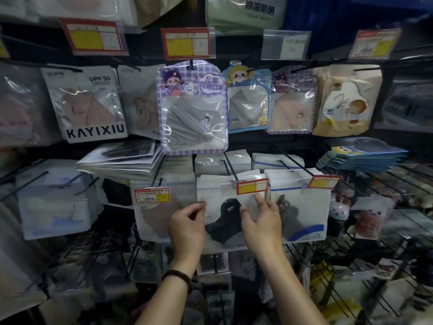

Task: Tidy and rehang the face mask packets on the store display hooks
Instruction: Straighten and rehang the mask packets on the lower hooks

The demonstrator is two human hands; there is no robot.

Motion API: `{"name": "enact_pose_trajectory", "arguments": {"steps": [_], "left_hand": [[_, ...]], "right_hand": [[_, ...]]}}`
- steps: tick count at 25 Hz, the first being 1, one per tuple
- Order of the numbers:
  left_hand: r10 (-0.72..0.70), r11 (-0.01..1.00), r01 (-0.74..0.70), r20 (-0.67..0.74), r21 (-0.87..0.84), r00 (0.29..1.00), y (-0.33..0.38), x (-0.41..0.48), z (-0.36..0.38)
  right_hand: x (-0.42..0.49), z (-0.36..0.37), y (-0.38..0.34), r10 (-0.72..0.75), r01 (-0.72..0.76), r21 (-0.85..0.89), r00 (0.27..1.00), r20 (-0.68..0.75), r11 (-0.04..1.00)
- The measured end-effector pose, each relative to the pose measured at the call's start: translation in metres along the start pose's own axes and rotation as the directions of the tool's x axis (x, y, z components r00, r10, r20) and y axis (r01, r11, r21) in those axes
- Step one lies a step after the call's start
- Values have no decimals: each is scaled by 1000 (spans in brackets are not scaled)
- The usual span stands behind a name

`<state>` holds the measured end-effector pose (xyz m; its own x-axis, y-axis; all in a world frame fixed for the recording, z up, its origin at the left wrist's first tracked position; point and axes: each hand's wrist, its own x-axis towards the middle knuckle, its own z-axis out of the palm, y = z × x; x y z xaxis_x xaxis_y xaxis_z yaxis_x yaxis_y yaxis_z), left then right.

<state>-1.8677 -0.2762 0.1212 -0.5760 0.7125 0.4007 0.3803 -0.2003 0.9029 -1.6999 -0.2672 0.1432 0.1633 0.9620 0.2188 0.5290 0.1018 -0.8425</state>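
Two hands hold one black-mask packet at the front of a lower display hook.

The left hand (187,221) pinches the left edge of the black-mask packet (212,187), thumb and fingers nearly closed on it. The right hand (260,219) grips the right edge more loosely, with its thumb on the front. The packet is upright and faces outward, top edge at the hook (230,167), and looks nearly square. One beige-mask packet (152,214) and one blue-striped packet (302,214) flank it. Three price tags (251,186) front this row.
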Motion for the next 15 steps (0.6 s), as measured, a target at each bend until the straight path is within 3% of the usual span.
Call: {"name": "enact_pose_trajectory", "arguments": {"steps": [6, 9, 15], "left_hand": [[31, 996, -34, 39, 81, 999, -4, 7, -6], [21, 992, -27, 49, 126, 999, -14, 11, -21], [-15, 983, 22, -36, 184, 999, -37, 22, -80]], "right_hand": [[-18, 21, -9, 16, -21, -171, 999, -28, 985], [-39, 35, -25, -72, 72, -93, 997, -4, 993], [-64, 64, -73, -237, 223, 86, 946, 220, 971]]}}
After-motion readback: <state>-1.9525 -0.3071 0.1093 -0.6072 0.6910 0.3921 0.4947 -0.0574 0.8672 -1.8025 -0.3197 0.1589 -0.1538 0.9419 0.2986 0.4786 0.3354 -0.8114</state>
